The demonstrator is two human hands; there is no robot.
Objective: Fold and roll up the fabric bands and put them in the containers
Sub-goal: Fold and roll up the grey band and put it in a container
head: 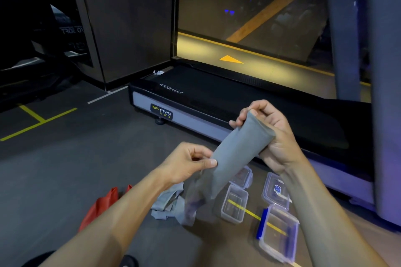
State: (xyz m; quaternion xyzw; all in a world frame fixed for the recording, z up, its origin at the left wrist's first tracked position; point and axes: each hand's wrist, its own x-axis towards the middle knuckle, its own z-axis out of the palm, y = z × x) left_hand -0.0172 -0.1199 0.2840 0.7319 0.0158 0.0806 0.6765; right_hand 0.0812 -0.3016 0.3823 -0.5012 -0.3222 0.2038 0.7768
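The likeliest trouble, as a judgement, was the grey band [236, 149] slipping or twisting out of line before any fold was made: it was held in the air by its two ends only, so a loosened pinch at either end would have let it sag or drop toward the floor, and a skewed fold would have given a lopsided roll that sat badly in a small box. The right hand [271, 134] gripped the far, upper end, fingers curled over the fabric's top edge with the band running down across its palm side. The left hand [191, 162] pinched the near, lower end between thumb and curled fingers, the thumb tip lying on the band's left edge. Between the hands the band was stretched flat and slanted, low at near left, high at far right. Below it a loose grey tail hung blurred, so how much fabric trailed could not be told. On the floor beneath lay a heap of grey bands [169, 204], a red band [102, 206] to their left, and clear containers [235, 204] to their right, all well below the hands.
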